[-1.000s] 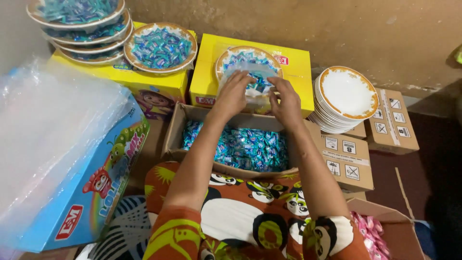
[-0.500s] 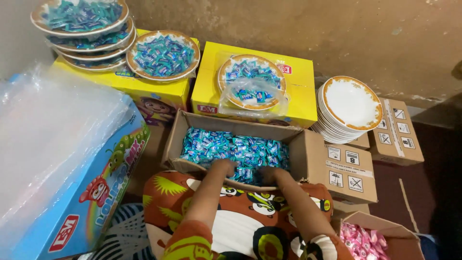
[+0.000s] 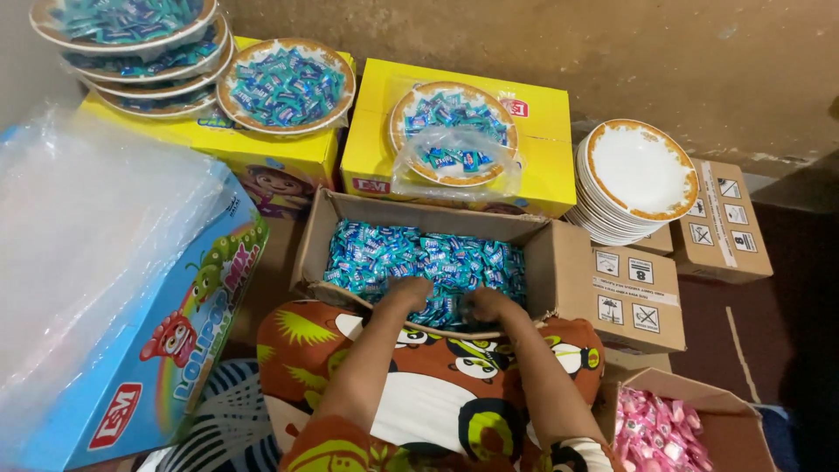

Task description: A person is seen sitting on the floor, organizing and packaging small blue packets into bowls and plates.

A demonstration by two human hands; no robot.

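**A:** Where are the hands?

**B:** Both are down in the open cardboard box (image 3: 559,262), which rests against the person's lap so it is within easy reach. The left hand (image 3: 406,293) and right hand (image 3: 489,306) are dug into the near edge of the blue-wrapped candies (image 3: 419,253), side by side.

**A:** Are the fingers clenched on any?

**B:** I cannot tell. They curl down into the pile and the wrappers hide the tips.

**A:** And the plates?

**B:** A stack of empty white plates with orange rims (image 3: 638,175) sits just to the right of the box, close at hand. Filled ones lie beyond it on two yellow cartons (image 3: 542,166): one plate of candies under a loose clear bag (image 3: 454,144) straight ahead, another uncovered plate (image 3: 284,87) to the left, and a stack of filled plates (image 3: 131,39) at the far left. The flat carton tops serve as a shelf.

**A:** Anything else nearby?

**B:** A box of pink-wrapped candies (image 3: 660,428) at lower right, and a big blue carton (image 3: 175,350) with clear plastic sheeting at left.
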